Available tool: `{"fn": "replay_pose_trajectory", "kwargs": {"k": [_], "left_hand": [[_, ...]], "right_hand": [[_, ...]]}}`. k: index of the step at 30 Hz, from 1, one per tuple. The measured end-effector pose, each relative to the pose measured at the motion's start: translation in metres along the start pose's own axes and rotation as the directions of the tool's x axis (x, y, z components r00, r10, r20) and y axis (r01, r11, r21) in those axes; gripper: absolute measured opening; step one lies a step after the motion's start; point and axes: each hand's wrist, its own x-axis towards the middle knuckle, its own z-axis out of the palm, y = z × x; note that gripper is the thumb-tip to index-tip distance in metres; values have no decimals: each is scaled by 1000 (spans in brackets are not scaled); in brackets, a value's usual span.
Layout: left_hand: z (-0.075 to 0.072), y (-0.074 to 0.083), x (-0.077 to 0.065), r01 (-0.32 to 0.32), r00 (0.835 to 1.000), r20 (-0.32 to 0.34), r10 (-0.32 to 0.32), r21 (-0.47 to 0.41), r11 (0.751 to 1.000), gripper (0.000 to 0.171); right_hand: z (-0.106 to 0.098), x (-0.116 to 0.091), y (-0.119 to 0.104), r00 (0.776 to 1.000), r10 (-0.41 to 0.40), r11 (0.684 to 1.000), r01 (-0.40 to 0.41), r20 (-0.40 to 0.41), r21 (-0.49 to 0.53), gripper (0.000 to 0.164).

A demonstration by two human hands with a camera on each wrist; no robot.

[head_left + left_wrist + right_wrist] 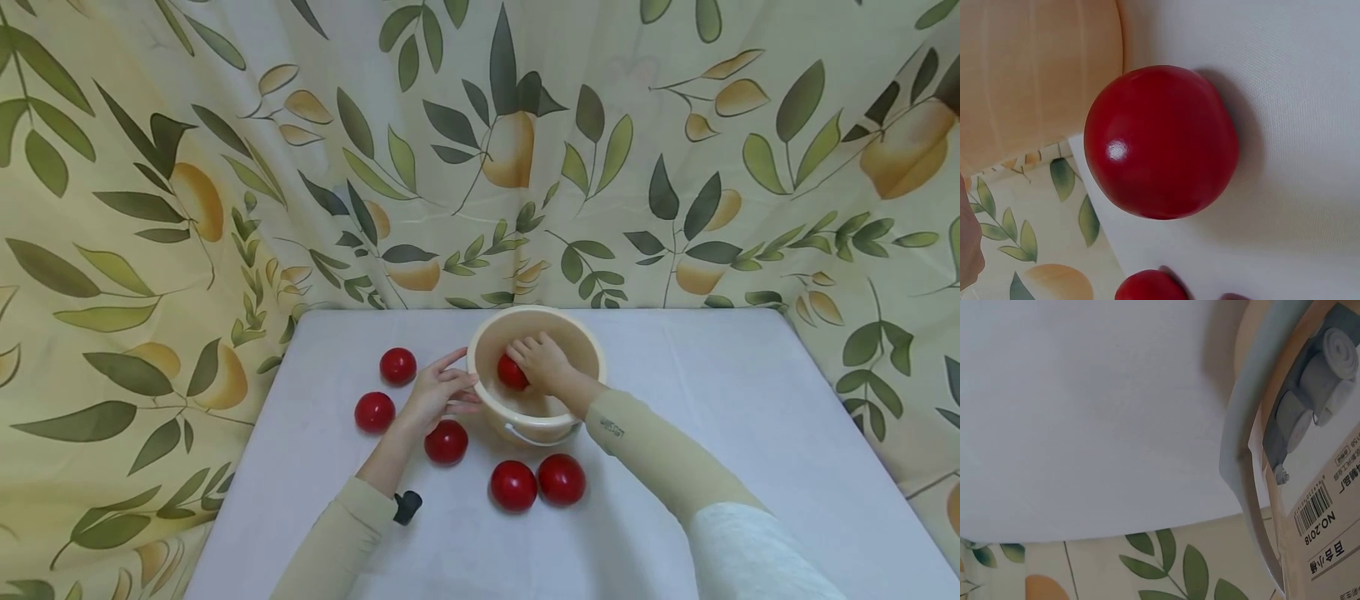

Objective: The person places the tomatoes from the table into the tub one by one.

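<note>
A cream bucket (498, 423) stands at the far middle of the table. Inside it, my right hand (542, 364) grips a glossy red apple-like ball (512, 377) from above. My left hand (433, 393) touches the bucket's left side near the rim, its fingers extended. Under the left wrist, another red ball (446, 442) lies beside the bucket; it fills the middle of the left wrist view (1160, 144). The right wrist view shows the bucket's pale handle (1235, 456) hanging along its outside, and no fingers.
Two red balls lie left of the bucket, one farther back (397, 367) and one nearer (374, 412). Two more sit side by side in front, a left one (513, 486) and a right one (562, 479). Behind the white-covered table (712, 392) hangs a leaf-patterned curtain (465, 242).
</note>
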Motion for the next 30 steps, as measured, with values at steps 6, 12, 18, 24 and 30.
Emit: {"fn": "replay_pose_trajectory", "kwargs": {"k": [6, 12, 18, 24, 30], "left_hand": [[-1, -1, 1, 17, 1000, -7, -17, 6, 1000, 56], [-1, 0, -1, -4, 1000, 5, 3, 19, 1000, 57], [-1, 1, -4, -37, 999, 35, 36, 13, 999, 59], [-1, 2, -4, -52, 998, 31, 52, -3, 999, 58], [-1, 0, -1, -13, 1000, 15, 13, 4, 1000, 57]], "right_hand": [[0, -1, -1, 1000, -2, 1000, 3, 25, -22, 65], [-1, 0, -1, 997, 1, 1000, -2, 81, 5, 71], [-1, -1, 2, 1000, -14, 999, 13, 28, 40, 67], [-8, 0, 9, 995, -26, 985, 43, -101, 169, 61], [-25, -8, 19, 991, 33, 963, 2, -126, 268, 55]]}}
